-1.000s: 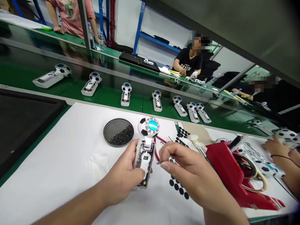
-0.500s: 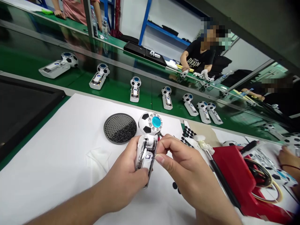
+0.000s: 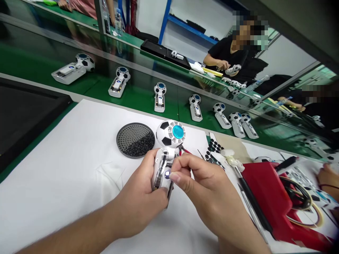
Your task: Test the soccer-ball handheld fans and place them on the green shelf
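My left hand (image 3: 140, 192) is wrapped round the handle of a handheld fan (image 3: 171, 134) with a black-and-white soccer-ball head and a blue centre disc. The handle has a clear rim, with inner parts visible through an opening in its face. A small white-lit display (image 3: 167, 174) glows there. My right hand (image 3: 202, 187) is closed in a pinch, thumb and index tip at the handle's right edge beside the display. What is between those fingertips is hidden. Just left of the fan's head lies a round dark dimpled dish (image 3: 135, 140), partly covered by tiny black pieces.
Several similar fans (image 3: 159, 97) lie in a row on the green conveyor (image 3: 143, 86). Black round stickers (image 3: 212, 151), a black-handled tool (image 3: 254, 201) and a red tape dispenser (image 3: 265, 197) are at right. A black tray (image 3: 29, 116) lies left. Co-workers sit opposite and at right.
My right fingertips have moved left, closer to the display. The conveyor fans appear shifted slightly right and up. The co-worker opposite has raised a fan off the bench.
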`<state>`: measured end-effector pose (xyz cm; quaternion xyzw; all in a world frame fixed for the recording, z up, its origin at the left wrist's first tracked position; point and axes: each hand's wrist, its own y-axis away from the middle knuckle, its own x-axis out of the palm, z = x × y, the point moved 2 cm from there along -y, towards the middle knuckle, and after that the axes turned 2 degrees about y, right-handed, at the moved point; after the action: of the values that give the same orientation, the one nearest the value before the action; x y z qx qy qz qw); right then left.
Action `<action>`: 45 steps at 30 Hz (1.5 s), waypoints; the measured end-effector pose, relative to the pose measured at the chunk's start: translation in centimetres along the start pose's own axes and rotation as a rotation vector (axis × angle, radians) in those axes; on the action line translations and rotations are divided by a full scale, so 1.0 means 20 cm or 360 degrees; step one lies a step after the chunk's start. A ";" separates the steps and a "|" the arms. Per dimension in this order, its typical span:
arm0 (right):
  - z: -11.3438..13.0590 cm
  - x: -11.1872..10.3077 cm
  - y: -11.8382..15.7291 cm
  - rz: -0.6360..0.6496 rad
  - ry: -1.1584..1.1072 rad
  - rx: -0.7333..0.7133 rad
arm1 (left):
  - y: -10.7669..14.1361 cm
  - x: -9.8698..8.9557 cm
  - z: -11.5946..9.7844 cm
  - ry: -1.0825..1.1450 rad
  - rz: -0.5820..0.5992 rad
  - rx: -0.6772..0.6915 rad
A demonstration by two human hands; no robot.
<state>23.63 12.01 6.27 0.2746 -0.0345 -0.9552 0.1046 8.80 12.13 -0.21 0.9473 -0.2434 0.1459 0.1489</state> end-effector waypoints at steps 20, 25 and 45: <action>0.00 0.02 0.00 -0.0169 0.0326 -0.0145 | -0.01 0.02 -0.10 -0.0029 0.0050 -0.0034; 0.00 0.03 0.01 -0.0295 0.0441 -0.0216 | -0.01 0.03 -0.10 0.0071 0.0108 -0.0101; -0.03 0.06 0.01 -0.0392 0.0165 -0.0202 | -0.01 -0.01 -0.07 0.0157 0.0192 0.0016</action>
<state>23.03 11.63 5.08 0.3185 0.0655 -0.9456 0.0053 8.41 12.79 0.93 0.9232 -0.2917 0.2024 0.1469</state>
